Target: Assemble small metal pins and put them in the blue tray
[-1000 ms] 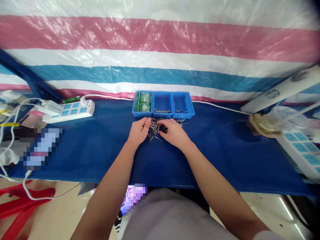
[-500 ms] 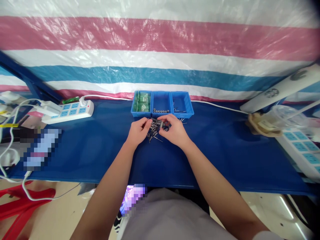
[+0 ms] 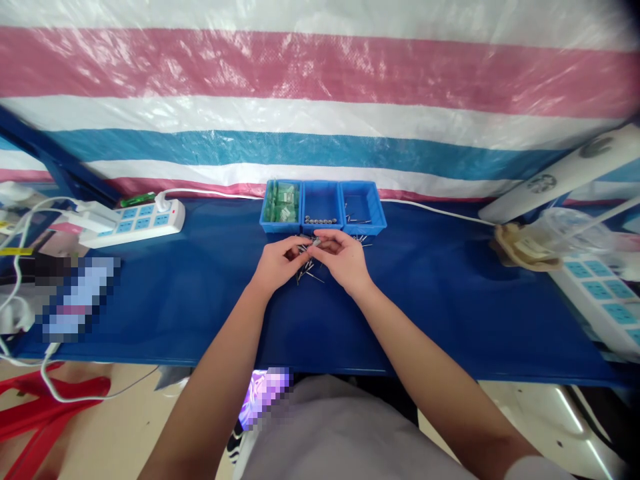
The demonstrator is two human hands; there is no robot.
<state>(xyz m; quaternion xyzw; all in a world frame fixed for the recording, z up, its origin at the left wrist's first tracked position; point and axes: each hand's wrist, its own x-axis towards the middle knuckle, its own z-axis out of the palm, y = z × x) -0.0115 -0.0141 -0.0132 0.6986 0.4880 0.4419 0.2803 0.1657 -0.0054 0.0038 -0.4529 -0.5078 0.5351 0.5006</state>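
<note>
My left hand (image 3: 279, 265) and my right hand (image 3: 345, 260) meet over a loose pile of thin metal pins (image 3: 306, 272) on the blue table. Between the thumb and fingers of my right hand is a small grey metal piece, apparently a short cylinder (image 3: 315, 244). The left thumb and fingertips are pinched right beside it; whatever they grip is too small to make out. Part of the pile is hidden under both hands. Just behind them stand three joined blue bins: one with green packets (image 3: 286, 204), a middle bin (image 3: 323, 195) with a row of small round metal parts (image 3: 321, 221), and a right bin (image 3: 361, 199) with several pins.
On the left of the blue table (image 3: 200, 287) lie a white power strip (image 3: 137, 224), a phone (image 3: 83, 297) and tangled white cables. At the right are a clear plastic cup (image 3: 563, 237) in a brown holder, another power strip (image 3: 605, 293) and a white tube (image 3: 565, 173). A striped sheet hangs behind.
My hands have come together, the right moving slightly left so its fingertips meet the left's. The grey piece has shifted left with it. The view has moved a little.
</note>
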